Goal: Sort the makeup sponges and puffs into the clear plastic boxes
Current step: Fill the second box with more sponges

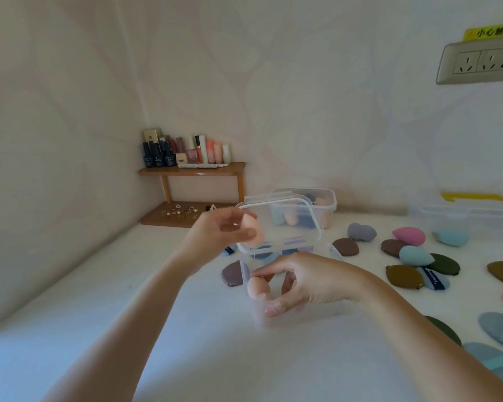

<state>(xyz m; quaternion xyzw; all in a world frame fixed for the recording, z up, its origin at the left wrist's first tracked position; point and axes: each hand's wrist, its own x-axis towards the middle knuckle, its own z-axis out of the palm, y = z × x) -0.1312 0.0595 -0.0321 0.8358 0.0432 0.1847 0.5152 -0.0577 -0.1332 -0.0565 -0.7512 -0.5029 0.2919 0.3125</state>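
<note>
The sorting looks partly done. A far clear plastic box [330,198] near the wall already holds several peach and blue sponges. The near clear plastic box [244,272], with its clear lid [282,216] tipped up behind it, shows little inside beyond what is being put in.

Much is left loose on the white bench [128,300]. To the right of the boxes lie:
- a grey-purple gourd-shaped sponge [360,232]
- a pink teardrop sponge [409,235]
- a pale blue sponge [450,237]
- a teal egg-shaped sponge [415,255]
- two dark brown flat puffs [345,246]
- an olive-green puff [446,264]
- a mustard-brown puff [404,275]
- grey-blue strapped puffs [500,329] near the right edge

A mauve flat puff [231,272] lies just beside the near box's left wall.

The left hand [224,230] is raised above the box's far left corner with the forearm stretched forward. Its fingers are curled around a peach egg-shaped sponge [251,230], held at the fingertips. The right hand [302,282] reaches in from the right with the wrist bent down over the open box. Its forefinger and thumb pinch a second peach sponge [256,287], held inside the near box close against its left wall.
</note>
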